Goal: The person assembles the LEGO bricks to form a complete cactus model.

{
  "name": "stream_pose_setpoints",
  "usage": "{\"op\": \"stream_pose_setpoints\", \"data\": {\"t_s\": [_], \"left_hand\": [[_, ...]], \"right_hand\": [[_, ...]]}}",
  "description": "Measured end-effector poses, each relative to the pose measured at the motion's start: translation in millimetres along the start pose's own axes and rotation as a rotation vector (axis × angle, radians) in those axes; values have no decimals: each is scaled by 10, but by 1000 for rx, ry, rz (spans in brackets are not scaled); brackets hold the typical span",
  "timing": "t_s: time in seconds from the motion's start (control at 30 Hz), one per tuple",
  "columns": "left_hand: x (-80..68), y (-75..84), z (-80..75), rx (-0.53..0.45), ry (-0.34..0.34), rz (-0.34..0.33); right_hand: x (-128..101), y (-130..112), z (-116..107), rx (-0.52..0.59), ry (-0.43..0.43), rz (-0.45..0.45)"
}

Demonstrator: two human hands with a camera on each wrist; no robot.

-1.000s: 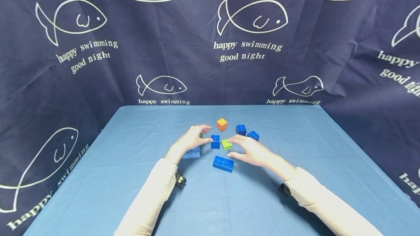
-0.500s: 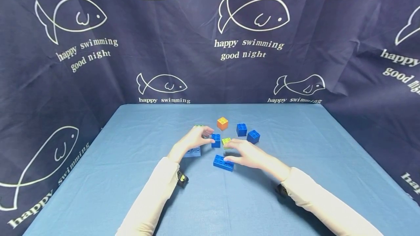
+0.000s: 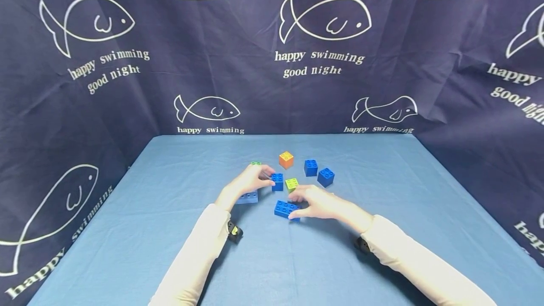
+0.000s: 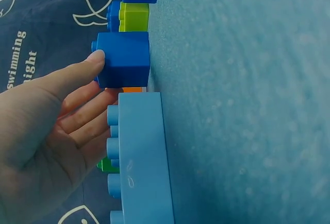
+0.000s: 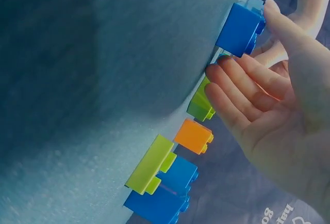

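My left hand (image 3: 248,179) is at a small square blue brick (image 3: 277,182), thumb tip on its near side and fingers behind it, pinching it. In the left wrist view the thumb overlaps the studded edge of this blue brick (image 4: 126,59). My right hand (image 3: 316,202) reaches over the right end of a longer blue brick (image 3: 284,208). Its thumb lies in front and its fairly straight fingers behind. The right wrist view has this longer blue brick (image 5: 238,28) between thumb and fingers. A lime brick (image 3: 291,184) sits just beyond the right fingertips.
A light-blue long brick (image 3: 250,197) lies partly under my left hand, a green brick (image 3: 256,163) behind it. Farther back are an orange brick (image 3: 286,159) and two blue bricks (image 3: 311,167). Another lime brick (image 5: 149,165) shows in the right wrist view. Printed dark cloth (image 3: 272,60) hangs behind.
My right hand has moved left and toward me, from beside the lime brick to over the long blue brick. The left fingers have drawn slightly closer to the square blue brick.
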State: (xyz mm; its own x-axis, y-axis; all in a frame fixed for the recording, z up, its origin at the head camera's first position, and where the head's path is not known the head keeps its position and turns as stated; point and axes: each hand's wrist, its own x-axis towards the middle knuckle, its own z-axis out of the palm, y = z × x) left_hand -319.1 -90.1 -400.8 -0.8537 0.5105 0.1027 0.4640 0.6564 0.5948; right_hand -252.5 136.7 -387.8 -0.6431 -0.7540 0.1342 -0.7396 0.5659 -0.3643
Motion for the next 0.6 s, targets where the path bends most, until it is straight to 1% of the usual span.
{"op": "stream_pose_setpoints", "data": {"t_s": [0.23,0.43,0.6], "left_hand": [[-9,-3,-7,10,1,-10],[-15,3,-22,-4,-11,-23],[-27,19,-31,-9,-24,-31]], "right_hand": [[15,16,39,-5,-28,-39],[10,7,12,3,-64,-8],[0,0,0,-8,-58,-9]]}}
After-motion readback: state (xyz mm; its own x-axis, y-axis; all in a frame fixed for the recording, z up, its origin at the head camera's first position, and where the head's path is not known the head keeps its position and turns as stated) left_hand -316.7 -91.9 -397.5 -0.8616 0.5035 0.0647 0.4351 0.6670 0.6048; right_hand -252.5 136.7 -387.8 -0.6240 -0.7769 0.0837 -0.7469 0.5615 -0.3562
